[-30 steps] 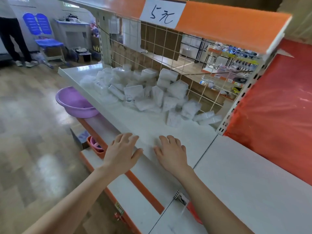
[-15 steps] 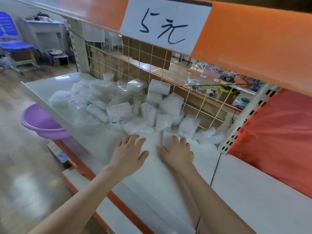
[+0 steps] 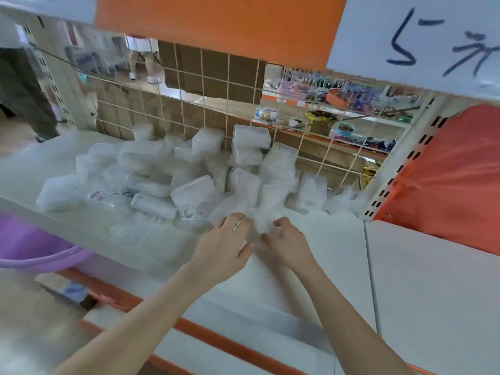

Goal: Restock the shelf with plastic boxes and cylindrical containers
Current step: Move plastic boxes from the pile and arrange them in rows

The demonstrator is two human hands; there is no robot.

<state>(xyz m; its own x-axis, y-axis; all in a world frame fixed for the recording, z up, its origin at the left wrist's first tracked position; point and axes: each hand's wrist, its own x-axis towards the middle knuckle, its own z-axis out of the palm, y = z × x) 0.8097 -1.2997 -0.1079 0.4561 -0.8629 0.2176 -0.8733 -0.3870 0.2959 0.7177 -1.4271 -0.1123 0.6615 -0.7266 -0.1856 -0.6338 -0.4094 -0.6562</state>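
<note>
While the head camera looked down and forward, the white shelf (image 3: 311, 266) carried a loose heap of clear plastic boxes (image 3: 194, 196), piled against the wire grid (image 3: 205, 85) at its back. The boxes lay at all angles, some flat, some tipped on edge, several leaning on the grid. One cylindrical container (image 3: 142, 131) stood upright at the rear left of the heap, beside the grid.

Both hands were at the near edge of the heap, close together but not touching. The left hand (image 3: 221, 244) lay palm down with its fingers fairly straight, the fingertips resting on a clear box at the front of the pile. The right hand (image 3: 286, 244) had its fingers curled at the same edge; blur prevented telling whether they gripped anything.

A purple basin (image 3: 32, 247) sat below the shelf's left front edge. An orange panel (image 3: 216, 23) ran overhead, with a handwritten paper sign (image 3: 433, 44) fixed to it at the right. An orange sheet (image 3: 454, 180) hung to the right of the perforated upright (image 3: 400, 169)
</note>
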